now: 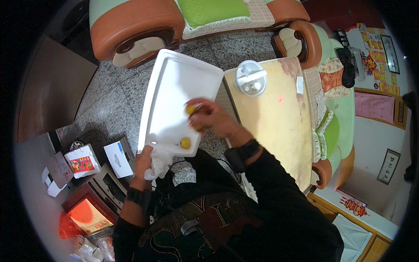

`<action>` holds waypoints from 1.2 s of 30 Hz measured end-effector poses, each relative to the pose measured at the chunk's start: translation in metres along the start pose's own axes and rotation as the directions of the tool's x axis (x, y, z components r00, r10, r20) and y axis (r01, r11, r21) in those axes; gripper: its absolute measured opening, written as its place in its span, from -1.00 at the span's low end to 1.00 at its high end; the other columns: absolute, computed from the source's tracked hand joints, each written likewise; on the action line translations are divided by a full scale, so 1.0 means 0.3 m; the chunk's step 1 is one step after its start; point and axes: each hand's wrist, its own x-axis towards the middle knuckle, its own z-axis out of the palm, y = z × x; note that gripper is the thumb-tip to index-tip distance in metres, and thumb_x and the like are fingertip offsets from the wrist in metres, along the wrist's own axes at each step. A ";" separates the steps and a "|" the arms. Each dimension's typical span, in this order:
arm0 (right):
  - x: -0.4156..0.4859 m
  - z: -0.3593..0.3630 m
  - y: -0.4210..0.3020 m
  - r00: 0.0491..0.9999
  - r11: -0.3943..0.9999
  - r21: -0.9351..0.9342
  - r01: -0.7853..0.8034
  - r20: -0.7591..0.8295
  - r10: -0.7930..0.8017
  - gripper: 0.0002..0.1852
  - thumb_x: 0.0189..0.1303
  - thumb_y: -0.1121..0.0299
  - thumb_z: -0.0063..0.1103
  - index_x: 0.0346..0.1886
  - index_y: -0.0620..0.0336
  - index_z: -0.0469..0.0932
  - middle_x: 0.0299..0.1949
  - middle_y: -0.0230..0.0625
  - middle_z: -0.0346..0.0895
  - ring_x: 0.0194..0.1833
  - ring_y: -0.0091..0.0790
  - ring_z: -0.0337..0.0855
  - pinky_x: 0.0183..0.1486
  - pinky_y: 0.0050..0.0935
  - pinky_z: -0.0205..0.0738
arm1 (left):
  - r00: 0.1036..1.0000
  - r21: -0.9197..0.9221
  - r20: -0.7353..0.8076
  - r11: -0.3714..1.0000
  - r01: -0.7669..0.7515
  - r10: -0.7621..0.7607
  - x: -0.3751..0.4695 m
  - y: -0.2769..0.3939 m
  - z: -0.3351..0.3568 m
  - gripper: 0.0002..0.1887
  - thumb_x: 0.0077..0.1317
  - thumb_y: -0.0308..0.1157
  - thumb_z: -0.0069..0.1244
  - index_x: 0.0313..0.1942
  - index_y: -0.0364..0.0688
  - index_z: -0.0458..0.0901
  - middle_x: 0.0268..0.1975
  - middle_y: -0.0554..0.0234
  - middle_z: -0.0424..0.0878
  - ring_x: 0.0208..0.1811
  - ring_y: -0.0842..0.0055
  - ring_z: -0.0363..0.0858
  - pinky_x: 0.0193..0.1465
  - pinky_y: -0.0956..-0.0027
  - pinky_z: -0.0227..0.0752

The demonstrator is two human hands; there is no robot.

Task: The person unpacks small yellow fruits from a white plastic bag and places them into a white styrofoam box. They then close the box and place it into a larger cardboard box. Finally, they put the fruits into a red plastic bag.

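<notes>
A white foam lid (176, 85), shaped like a shallow tray, tilts before me. My left hand (144, 162) grips its near left corner, with a crumpled white cloth or tissue (159, 163) bunched beside the fingers. Over the lid's right side, my right hand (214, 117) is blurred by motion, a small yellow round fruit (190, 109) held at its fingertips. Whether more is inside that hand is too blurred to tell. Another yellow round fruit (185, 143), dark-spotted, rests in the lid's near right corner.
To the right is a low table (275, 124) carrying a clear plastic tub (250, 78) with a white strip across it. Sofas (137, 26) stand beyond and at the right. Boxes (119, 158) and bags crowd the left floor, near a brown cabinet (52, 88).
</notes>
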 end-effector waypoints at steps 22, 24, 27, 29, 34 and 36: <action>0.249 -0.987 0.105 0.432 0.991 0.095 -0.092 -0.893 0.126 -0.45 0.32 0.61 0.14 0.39 0.08 0.40 -0.17 0.03 0.64 -0.21 -0.19 0.74 -0.14 -0.23 0.83 | 0.992 -0.219 0.038 0.967 0.127 -0.122 0.046 -0.027 -0.089 -0.52 0.39 -0.16 -0.04 0.11 -0.40 0.53 -0.11 0.08 0.70 -0.15 0.35 0.72 -0.05 0.33 0.64; 0.222 -0.985 0.118 0.414 0.997 0.047 -0.060 -0.908 0.068 -0.47 0.31 0.61 0.15 0.35 0.10 0.44 -0.19 0.02 0.65 -0.26 -0.21 0.75 -0.16 -0.29 0.81 | 0.991 -0.239 0.068 0.963 0.128 -0.115 0.045 -0.029 -0.092 -0.56 0.41 -0.19 -0.04 0.11 -0.38 0.53 -0.11 0.08 0.71 -0.12 0.36 0.73 -0.03 0.33 0.64; 0.187 -0.910 0.126 0.356 0.999 -0.039 -0.006 -0.934 -0.034 -0.66 0.33 0.56 0.23 0.17 0.22 0.56 -0.25 -0.16 0.69 -0.34 -0.33 0.73 -0.26 -0.38 0.74 | 0.999 0.000 0.047 1.000 0.011 -0.011 0.035 -0.025 -0.112 -0.64 0.45 -0.28 -0.05 0.14 -0.29 0.53 -0.10 0.13 0.73 -0.09 0.35 0.74 0.00 0.33 0.63; 0.153 -0.779 0.122 0.495 0.991 -0.024 0.130 -0.864 -0.086 -0.77 0.39 0.47 0.23 0.08 0.24 0.61 -0.25 -0.23 0.70 -0.32 -0.42 0.70 -0.24 -0.43 0.71 | 0.928 0.684 0.094 0.654 -0.323 0.361 0.006 -0.029 -0.136 -0.67 0.47 -0.23 -0.05 0.06 -0.27 0.58 -0.11 0.18 0.73 -0.11 0.40 0.71 -0.01 0.33 0.59; 0.087 -0.250 0.065 0.912 0.964 -0.262 0.047 -0.383 -0.148 -0.81 0.42 0.38 0.25 -0.03 0.26 0.68 -0.21 -0.39 0.70 -0.25 -0.53 0.67 -0.18 -0.50 0.65 | 0.984 0.113 -0.175 0.994 -0.007 0.026 -0.016 -0.036 -0.122 -0.61 0.41 -0.13 0.01 -0.12 -0.36 0.65 -0.23 0.19 0.70 -0.22 0.50 0.64 -0.17 0.37 0.52; 0.066 -0.045 0.063 0.986 0.860 -0.503 0.086 -0.081 -0.146 -0.81 0.33 0.44 0.31 -0.03 0.23 0.68 -0.15 -0.29 0.71 -0.20 -0.39 0.71 -0.13 -0.43 0.65 | 0.982 -0.043 -0.187 0.999 -0.019 0.011 -0.025 -0.030 -0.116 -0.63 0.38 -0.16 0.03 -0.14 -0.36 0.65 -0.24 0.19 0.68 -0.24 0.52 0.62 -0.19 0.39 0.50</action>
